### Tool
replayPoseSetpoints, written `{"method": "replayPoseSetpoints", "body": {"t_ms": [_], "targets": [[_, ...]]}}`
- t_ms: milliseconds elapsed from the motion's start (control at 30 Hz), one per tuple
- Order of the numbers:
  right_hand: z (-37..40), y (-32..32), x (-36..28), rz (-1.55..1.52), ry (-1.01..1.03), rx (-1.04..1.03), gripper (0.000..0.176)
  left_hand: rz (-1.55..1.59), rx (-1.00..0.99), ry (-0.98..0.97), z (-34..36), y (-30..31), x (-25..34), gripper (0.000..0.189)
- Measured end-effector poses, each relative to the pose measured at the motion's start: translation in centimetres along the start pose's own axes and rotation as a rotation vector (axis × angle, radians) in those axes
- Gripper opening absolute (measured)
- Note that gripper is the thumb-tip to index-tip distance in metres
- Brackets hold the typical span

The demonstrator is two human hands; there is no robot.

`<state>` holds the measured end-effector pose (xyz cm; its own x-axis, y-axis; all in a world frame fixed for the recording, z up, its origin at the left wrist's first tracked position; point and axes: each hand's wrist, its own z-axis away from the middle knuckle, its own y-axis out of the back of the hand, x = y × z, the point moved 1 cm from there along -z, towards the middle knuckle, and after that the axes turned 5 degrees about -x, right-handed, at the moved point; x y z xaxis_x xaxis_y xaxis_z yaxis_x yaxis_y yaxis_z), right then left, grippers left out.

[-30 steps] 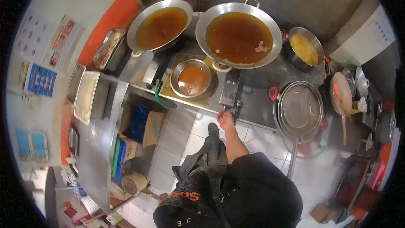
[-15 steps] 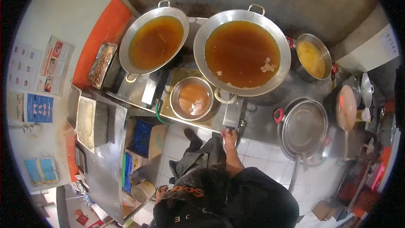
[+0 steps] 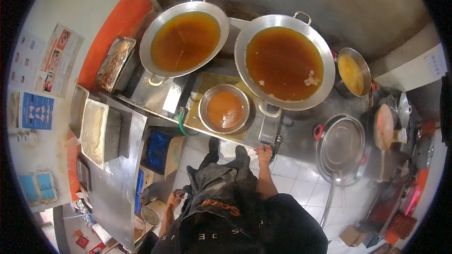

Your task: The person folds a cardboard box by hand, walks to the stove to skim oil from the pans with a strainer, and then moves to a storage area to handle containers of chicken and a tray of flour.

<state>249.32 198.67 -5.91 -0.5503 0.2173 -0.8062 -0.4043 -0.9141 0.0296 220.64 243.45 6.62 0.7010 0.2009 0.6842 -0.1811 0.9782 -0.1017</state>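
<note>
My right hand (image 3: 264, 154) is at the stove's front edge, below the burner control box (image 3: 269, 129), its fingers bent at a small part I cannot make out. My left hand (image 3: 175, 198) hangs low beside my dark apron (image 3: 214, 183), its fingers curled and too small to read. Above the right hand, a large wok (image 3: 285, 63) of brown liquid stands on the stove. Another wok (image 3: 183, 42) with similar liquid is to its left. A steel bowl (image 3: 224, 109) of orange-brown liquid sits in front, between them.
At the right are a pot of yellow liquid (image 3: 352, 73), a round strainer (image 3: 343, 143) and a pan (image 3: 384, 127). Metal trays (image 3: 95, 131) rest on the steel counter (image 3: 106, 197) at left. A green hose (image 3: 181, 121) hangs at the stove's front edge.
The view has shifted, and the woks and bowl appear farther right. My left hand has come into fuller view beside the apron. My right hand remains at the stove's front edge.
</note>
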Motion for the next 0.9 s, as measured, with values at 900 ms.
{"method": "replayPoseSetpoints", "body": {"t_ms": [900], "targets": [[14.1,3.8,-4.8,0.312,-0.217,-0.027,0.047,-0.558,0.461,-0.105,-31.4,3.7,20.2,0.043]]}}
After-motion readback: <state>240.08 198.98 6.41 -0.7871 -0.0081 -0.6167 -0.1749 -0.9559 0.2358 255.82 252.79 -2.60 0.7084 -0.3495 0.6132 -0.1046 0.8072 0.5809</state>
